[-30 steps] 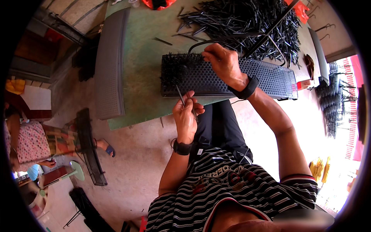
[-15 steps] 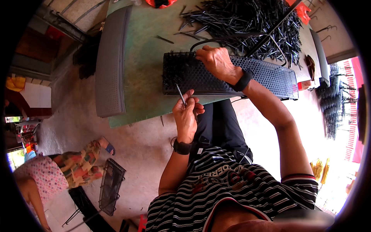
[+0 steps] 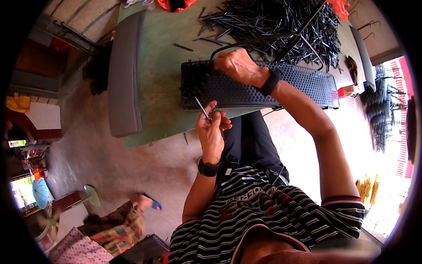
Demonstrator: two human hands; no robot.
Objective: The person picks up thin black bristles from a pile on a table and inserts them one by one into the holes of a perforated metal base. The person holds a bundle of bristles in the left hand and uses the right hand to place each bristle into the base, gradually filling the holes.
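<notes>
A long black rack (image 3: 290,88) with rows of round holes lies along the table's near edge. Dark bristly pieces (image 3: 193,79) crowd its left end. My right hand (image 3: 239,66) is over that end, fingers pinched together at the border of the filled holes; what they hold, if anything, is hidden. Just in front of the rack's near left side is my left hand (image 3: 212,132), closed round a thin silver rod (image 3: 202,108) whose tip points up and left toward the rack. Behind the rack spreads a heap of slender black pieces (image 3: 272,31).
A grey perforated panel (image 3: 125,75) stands along the green table's (image 3: 162,88) left edge. Black bars (image 3: 303,26) cross above the heap. A person in patterned clothes (image 3: 110,240) is at the lower left. Black racks (image 3: 380,114) stack at the right.
My right hand has shifted slightly left along the rack. My left hand stays nearly in place with the rod. The person at the lower left has moved right and nearer, now covering the floor rack.
</notes>
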